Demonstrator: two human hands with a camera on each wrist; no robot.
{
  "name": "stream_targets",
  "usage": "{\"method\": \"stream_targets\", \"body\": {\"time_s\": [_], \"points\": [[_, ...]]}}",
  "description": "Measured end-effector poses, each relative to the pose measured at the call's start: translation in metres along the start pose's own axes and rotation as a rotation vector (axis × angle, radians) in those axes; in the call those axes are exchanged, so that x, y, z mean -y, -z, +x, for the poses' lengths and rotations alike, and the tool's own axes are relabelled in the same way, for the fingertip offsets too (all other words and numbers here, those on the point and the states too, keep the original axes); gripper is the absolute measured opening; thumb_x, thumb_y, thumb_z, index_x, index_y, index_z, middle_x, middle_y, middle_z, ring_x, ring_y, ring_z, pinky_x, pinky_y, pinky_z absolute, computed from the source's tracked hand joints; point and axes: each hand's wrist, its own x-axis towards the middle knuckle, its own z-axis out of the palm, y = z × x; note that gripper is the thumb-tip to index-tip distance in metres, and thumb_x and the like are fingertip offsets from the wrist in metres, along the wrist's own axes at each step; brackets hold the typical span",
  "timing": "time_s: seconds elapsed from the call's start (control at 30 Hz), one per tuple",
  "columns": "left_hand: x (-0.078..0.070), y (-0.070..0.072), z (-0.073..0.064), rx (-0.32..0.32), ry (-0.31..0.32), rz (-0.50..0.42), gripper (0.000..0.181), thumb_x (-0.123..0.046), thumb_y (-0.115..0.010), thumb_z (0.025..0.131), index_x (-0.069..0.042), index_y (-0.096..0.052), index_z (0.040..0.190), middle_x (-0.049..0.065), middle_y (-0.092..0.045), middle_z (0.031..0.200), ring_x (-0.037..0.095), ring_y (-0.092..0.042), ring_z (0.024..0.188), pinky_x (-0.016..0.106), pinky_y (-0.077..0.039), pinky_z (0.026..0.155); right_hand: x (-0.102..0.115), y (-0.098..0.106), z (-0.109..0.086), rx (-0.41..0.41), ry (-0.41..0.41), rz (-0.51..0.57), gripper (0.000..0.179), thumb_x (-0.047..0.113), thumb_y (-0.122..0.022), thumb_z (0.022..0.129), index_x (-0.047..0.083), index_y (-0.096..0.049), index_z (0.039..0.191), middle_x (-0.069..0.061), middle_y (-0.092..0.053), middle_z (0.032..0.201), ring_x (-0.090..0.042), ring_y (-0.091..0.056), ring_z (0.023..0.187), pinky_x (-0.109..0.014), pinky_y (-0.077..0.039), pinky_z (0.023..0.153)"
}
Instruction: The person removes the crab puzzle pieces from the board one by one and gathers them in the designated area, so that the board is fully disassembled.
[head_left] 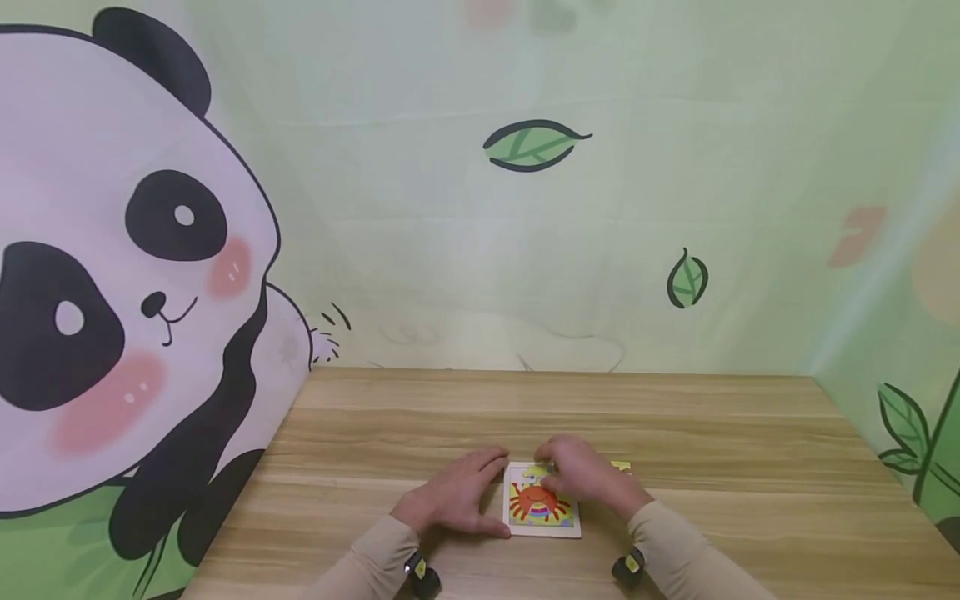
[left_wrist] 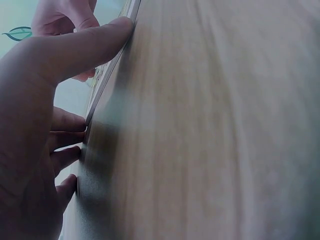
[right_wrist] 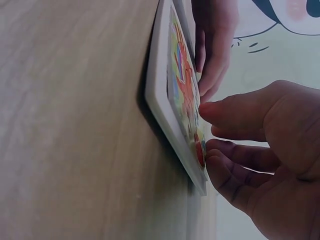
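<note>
A square jigsaw puzzle (head_left: 542, 510) with a red crab on a yellow ground and a pale frame lies flat on the table. My left hand (head_left: 468, 492) is spread along its left side, thumb at the near corner and fingers at the far one. Over the puzzle's far right part is my right hand (head_left: 585, 475), fingers bent, fingertips on the picture. In the right wrist view, a gap shows between the thumb (right_wrist: 215, 111) and the other fingers, which touch near a red patch by the edge. That hand hides part of the picture.
A yellow printed piece (head_left: 621, 467) shows partly behind my right hand. The wooden table (head_left: 360, 433) meets a green cloth backdrop (head_left: 420, 275) printed with leaves and a large panda. A small black device (head_left: 423, 577) is strapped to each wrist.
</note>
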Motion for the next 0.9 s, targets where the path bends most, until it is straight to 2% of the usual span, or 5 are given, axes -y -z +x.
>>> {"method": "stream_targets", "body": {"time_s": [0.17,0.47,0.9], "points": [[0.0002,0.0003,-0.0001,0.006,0.006,-0.01,0.107,-0.076,-0.062,0.073,-0.007,-0.034,0.15,0.009,-0.033,0.155,0.026,-0.036,0.141,0.043,-0.034,0.116,-0.0004,-0.002,0.0003,0.001,-0.002,-0.004,0.03,0.015,-0.075,0.083,0.003,-0.07,0.11,-0.008,-0.067,0.102,-0.018,-0.059,0.09,-0.04,-0.055,0.081],[-0.0001,0.0006,-0.0001,0.005,0.003,-0.004,0.106,-0.076,-0.062,0.074,-0.007,-0.035,0.15,0.008,-0.034,0.155,0.026,-0.037,0.14,0.042,-0.034,0.116,-0.0002,-0.0041,0.0008,0.009,-0.019,-0.001,0.029,0.016,-0.074,0.085,0.003,-0.07,0.11,-0.009,-0.067,0.106,-0.025,-0.062,0.1,-0.045,-0.053,0.091],[0.0001,0.0008,0.0007,0.017,0.0,-0.016,0.106,-0.077,-0.062,0.074,-0.006,-0.035,0.149,0.009,-0.034,0.155,0.025,-0.035,0.142,0.041,-0.032,0.118,-0.0001,-0.0058,0.0005,-0.001,-0.008,-0.009,0.028,0.014,-0.074,0.083,0.003,-0.071,0.109,-0.008,-0.067,0.105,-0.022,-0.063,0.098,-0.042,-0.056,0.088]]}}
